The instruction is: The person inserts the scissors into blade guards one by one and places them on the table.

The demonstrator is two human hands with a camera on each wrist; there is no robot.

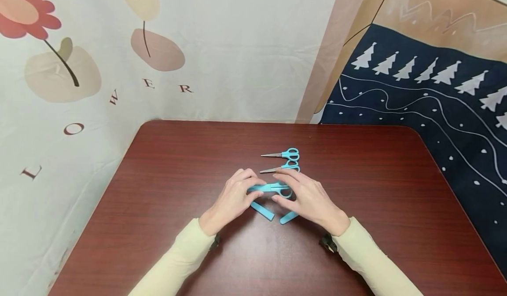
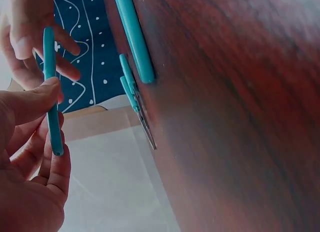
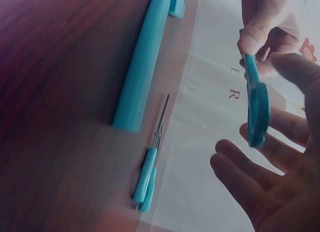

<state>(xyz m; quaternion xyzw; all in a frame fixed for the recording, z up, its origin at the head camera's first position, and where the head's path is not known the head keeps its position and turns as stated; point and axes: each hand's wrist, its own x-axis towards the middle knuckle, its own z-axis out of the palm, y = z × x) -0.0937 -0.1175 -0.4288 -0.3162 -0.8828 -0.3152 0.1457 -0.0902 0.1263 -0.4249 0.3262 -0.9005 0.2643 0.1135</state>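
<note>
My left hand [image 1: 233, 194] pinches the covered blade end of a pair of light-blue scissors [image 1: 273, 187] between thumb and fingers, held above the table. A blue blade cover hides the blades. My right hand [image 1: 313, 198] is beside the handle loops with its fingers spread; in the right wrist view the loops [image 3: 259, 114] stand in front of the palm, and the fingers are not closed round them. Two loose blue blade covers, a left one [image 1: 262, 211] and a right one [image 1: 289, 217], lie below the hands. The right hand partly hides the right one.
Behind the hands lie two uncovered blue-handled scissors, the farther pair [image 1: 291, 154] and the nearer pair [image 1: 273, 170], blades pointing left. The nearer one is partly behind my right fingers. The dark red wooden table [image 1: 178, 155] meets a printed curtain [image 1: 237, 67] at its back edge.
</note>
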